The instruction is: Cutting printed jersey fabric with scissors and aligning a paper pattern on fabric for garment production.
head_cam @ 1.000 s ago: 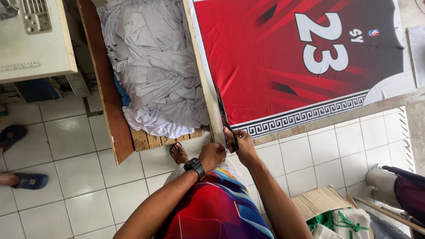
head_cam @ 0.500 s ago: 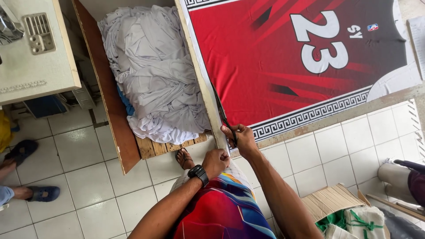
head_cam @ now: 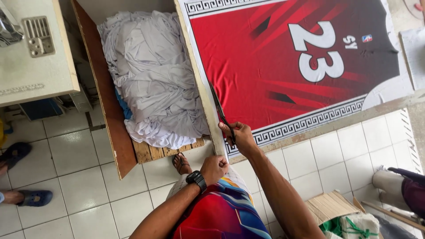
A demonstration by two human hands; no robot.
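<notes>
Red cloth, likely limp and light: right hand grips scissors; left hand pinches its edge.

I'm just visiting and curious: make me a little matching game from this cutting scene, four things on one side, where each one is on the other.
Things:
1. scissors
2. wristwatch
3. pile of white cloth
4. red printed fabric

Places:
A. heaped in the wooden crate left of the table
B. spread flat on the table
C. in the right hand, blades along the fabric's left edge
D. on the left arm, just behind the left hand

Pairs: 1-C, 2-D, 3-A, 4-B
</notes>
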